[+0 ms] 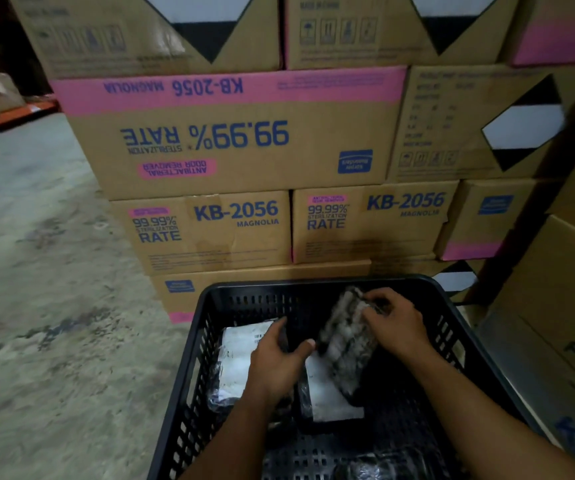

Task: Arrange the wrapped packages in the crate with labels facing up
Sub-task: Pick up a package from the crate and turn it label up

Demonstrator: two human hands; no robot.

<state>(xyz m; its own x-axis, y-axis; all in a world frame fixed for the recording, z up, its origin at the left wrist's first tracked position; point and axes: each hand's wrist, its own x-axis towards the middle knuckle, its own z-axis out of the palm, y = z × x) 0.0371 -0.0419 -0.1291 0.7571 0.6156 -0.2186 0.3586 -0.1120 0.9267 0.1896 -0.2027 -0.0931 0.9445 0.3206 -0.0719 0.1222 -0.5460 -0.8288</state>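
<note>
Inside the black slotted plastic crate [189, 368], the right hand [395, 323] has its fingers clamped on a tilted bubble-wrapped package [345, 344], long axis running away from the person; the left hand [275, 358], fingers loosely apart, steadies its near edge above two white-labelled packages [241, 355].

Black slatted plastic crate [189, 375] before stacked brown cardboard cartons [230, 147]; white-labelled wrapped package [236, 355] inside left, bubble-wrapped dark package [345, 344] tilted right.

Cartons [206, 230] read "KB-2056 MAGNOLIA" and "99.99% STERILIZATION RATE" — one [230, 133] upside down.
</note>
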